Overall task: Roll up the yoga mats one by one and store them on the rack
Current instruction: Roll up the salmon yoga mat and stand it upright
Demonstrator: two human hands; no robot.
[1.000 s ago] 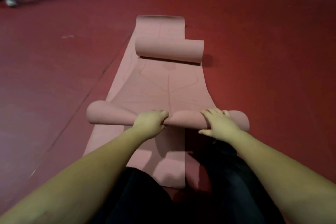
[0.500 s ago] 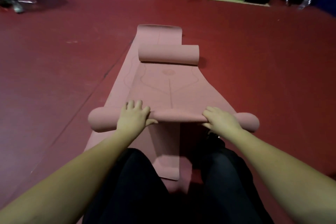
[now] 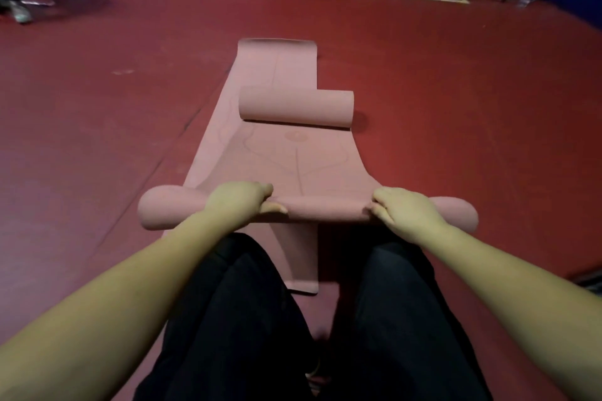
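Fingers (image 3: pixel 379 202) of both the left hand (image 3: pixel 239 202) and right hand (image 3: pixel 405 215) curl over the near roll (image 3: pixel 322 210), gripping it. Beyond them the flat mat (image 3: pixel 286 156) stretches unrolled, another rolled mat (image 3: pixel 294 106) lying across it. Rolling's barely begun; no rack in sight.

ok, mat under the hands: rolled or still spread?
Partly rolled. Left hand and right hand grip a roll at the mat's near end; flat mat extends beyond.
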